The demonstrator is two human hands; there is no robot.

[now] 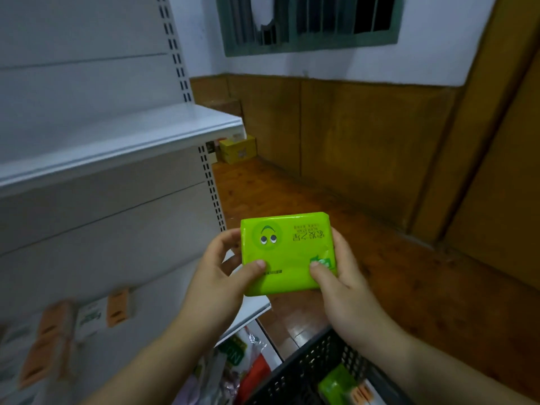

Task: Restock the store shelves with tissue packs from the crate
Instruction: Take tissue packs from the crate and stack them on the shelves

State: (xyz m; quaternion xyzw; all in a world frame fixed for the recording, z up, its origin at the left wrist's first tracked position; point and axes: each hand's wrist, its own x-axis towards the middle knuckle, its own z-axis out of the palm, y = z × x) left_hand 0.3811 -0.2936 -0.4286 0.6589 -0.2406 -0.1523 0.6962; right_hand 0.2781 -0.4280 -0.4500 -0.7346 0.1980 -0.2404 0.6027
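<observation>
Black crate (306,372) sits lowest in view with another green pack (336,385) inside it, and both forearms reach up over its far rim. Left hand (222,276) and right hand (344,287) each clamp one short end of the green tissue pack (287,252), thumbs pressed on its printed face and fingers curled behind. It is held in the air beside the white shelf (117,147) unit's right end, long axis running left to right, broad face toward the camera, lettering upside down.
</observation>
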